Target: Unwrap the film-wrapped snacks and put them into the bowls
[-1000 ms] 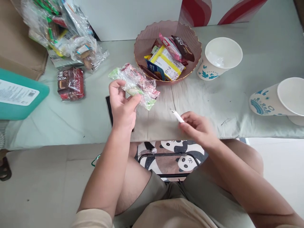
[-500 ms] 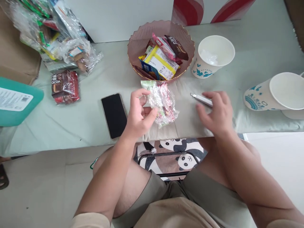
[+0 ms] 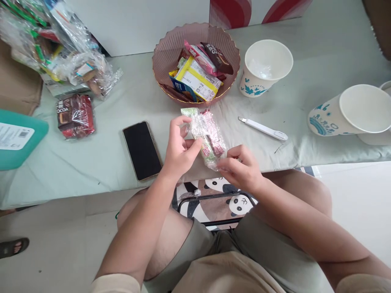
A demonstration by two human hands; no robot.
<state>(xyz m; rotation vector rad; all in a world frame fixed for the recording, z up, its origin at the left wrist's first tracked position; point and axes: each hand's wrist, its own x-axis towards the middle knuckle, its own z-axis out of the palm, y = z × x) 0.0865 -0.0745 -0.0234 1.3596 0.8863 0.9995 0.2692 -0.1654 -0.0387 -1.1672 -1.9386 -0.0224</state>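
Observation:
A clear plastic pack of green and pink snack packets [image 3: 210, 136] is held just above the table's front edge. My left hand [image 3: 181, 144] grips its left side between thumb and fingers. At the pack's lower right corner, my right hand [image 3: 241, 167] pinches the clear wrap. A white utility knife [image 3: 263, 129] lies on the cloth to the right of the pack, touched by neither hand. Behind the pack stands a pink ribbed bowl [image 3: 160, 61] with several wrapped snacks in it.
A black phone [image 3: 142, 150] lies left of my hands. Paper cups [image 3: 255, 85] stand on the right; the nearer one holds crumpled clear plastic. Farther left are a cocoa snack pack [image 3: 75, 116], a pile of bagged snacks [image 3: 61, 53] and a green jug [image 3: 33, 140].
My right hand has let go of the utility knife, leaving it on the cloth, and moved left to pinch the pack's lower corner. My left hand keeps its grip.

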